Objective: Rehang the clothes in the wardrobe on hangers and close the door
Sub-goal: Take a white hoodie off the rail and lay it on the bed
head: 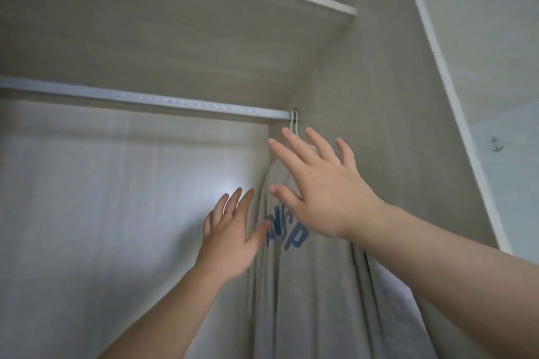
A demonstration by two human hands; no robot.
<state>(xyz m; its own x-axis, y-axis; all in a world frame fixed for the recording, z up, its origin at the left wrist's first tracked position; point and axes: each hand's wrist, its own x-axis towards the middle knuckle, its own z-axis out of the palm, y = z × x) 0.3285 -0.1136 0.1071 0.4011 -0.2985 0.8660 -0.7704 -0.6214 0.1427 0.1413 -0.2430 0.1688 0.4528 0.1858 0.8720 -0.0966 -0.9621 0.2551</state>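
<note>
Right hand [323, 186]: fingers [294, 148] spread straight, gripping nothing, just below the rail [145, 99] at its right end, by the hanger hooks [294, 122]. Left hand [230, 239]: fingers loosely spread, empty, lower down. Grey shirt [306, 285] hangs from that rail end, behind both hands; contact unclear.

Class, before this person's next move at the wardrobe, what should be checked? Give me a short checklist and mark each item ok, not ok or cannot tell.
1. Hanger hooks over the rail: ok.
2. Grey garment hanging down from the rail's right end: ok.
3. Garment's shoulders seated evenly: cannot tell, the right hand hides them.
4. Hands free: ok, left hand and right hand hold nothing, fingers straight.
5. Wardrobe shut: not ok, its inside is open to view.
6. More clothes left to hang: cannot tell, none in view.
</note>
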